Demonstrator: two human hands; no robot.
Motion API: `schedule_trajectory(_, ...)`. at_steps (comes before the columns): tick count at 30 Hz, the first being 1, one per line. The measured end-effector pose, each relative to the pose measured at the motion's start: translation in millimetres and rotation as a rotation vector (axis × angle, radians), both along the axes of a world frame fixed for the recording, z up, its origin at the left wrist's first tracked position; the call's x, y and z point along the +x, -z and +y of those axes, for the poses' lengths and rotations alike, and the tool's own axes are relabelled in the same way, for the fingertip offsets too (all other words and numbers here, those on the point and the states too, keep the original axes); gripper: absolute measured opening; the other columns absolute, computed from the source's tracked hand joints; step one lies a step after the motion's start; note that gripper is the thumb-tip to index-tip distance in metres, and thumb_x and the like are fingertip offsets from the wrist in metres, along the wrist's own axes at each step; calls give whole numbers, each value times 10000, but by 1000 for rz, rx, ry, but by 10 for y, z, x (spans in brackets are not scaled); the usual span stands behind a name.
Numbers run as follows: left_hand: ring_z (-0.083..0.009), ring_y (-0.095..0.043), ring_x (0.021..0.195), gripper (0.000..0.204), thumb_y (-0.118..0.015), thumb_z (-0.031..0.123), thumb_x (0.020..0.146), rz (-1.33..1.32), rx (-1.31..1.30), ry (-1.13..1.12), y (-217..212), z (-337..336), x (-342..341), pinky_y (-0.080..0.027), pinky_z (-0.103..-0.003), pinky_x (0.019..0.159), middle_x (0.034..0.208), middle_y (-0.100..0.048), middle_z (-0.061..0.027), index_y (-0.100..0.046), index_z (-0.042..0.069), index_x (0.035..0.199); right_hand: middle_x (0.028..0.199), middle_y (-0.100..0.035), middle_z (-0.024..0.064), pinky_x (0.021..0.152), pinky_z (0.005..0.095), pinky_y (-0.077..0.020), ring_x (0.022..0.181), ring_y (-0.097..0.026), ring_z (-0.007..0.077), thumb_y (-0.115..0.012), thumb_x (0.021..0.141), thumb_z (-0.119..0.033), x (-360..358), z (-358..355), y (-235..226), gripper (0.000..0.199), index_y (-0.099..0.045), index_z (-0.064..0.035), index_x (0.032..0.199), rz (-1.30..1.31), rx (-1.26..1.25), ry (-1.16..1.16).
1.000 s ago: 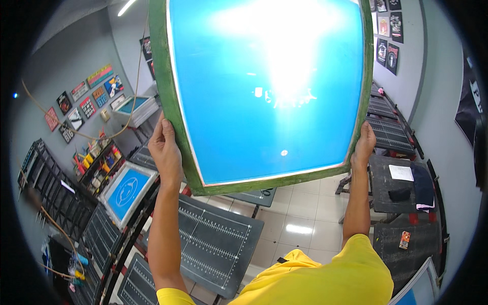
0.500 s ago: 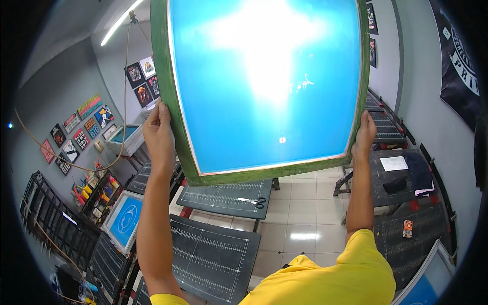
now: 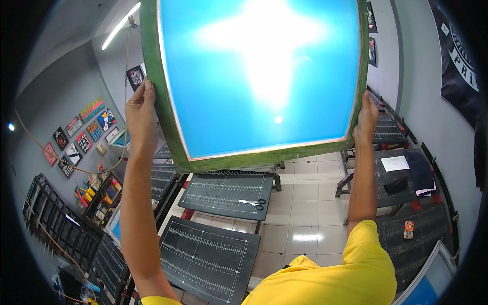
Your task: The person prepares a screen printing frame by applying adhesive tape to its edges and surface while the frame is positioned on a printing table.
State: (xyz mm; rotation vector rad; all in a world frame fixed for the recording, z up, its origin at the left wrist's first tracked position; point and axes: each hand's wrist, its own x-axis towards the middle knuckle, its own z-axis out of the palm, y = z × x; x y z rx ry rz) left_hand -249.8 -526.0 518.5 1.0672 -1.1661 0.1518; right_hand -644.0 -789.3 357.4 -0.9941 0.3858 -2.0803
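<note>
Fingers: both sets are clamped on the frame's side rails, left fingers [image 3: 147, 94] curled over the left edge, right fingers [image 3: 367, 101] hooked on the right edge.
Left hand [image 3: 141, 114]: gripping the green rail up high, arm stretched straight overhead.
Right hand [image 3: 364, 124]: matching grip on the opposite rail, at about the same height.
Why held so: my guess, the person lifts it against the ceiling light to look through the mesh; a hand on each side keeps it level.
Printing screen [image 3: 259, 76]: overhead, filling the upper view, clear of every table; green frame with worn paint, blue translucent mesh, a white glare blazing through the middle and one small bright dot lower down.
Below: dark gridded tables [image 3: 223, 190], scissors [image 3: 252, 203] lying on one.
Walls: small colourful pictures [image 3: 81, 132] on the left.
</note>
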Motion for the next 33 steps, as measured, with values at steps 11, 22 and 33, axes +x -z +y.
schedule_trajectory(11,-119,-600,1019,423,-586,333,1038,24,2,-13,-339,113,161,-484,-315,912,1143,-685,-41,-625,22,1323,940,-684,43,766,250,-467,830,-584,87,-588,1042,-325,67,-47,-426,378,-687,39,1065,11,-65,-17)
schedule_trajectory(22,-140,-604,1055,453,-568,337,1044,22,-2,-77,-641,313,428,-482,-344,953,1158,-679,-68,-607,-1,1342,878,-682,62,714,248,-473,782,-591,99,-632,1016,-324,206,102,-1007,347,-692,18,1007,7,-136,-47)
schedule_trajectory(33,-122,-614,1046,446,-564,303,1050,66,-27,-86,-406,498,480,-505,-329,892,1176,-681,-57,-586,-26,1351,881,-678,36,718,244,-457,770,-570,88,-618,1024,-300,333,225,-917,345,-696,36,1012,49,-126,-50)
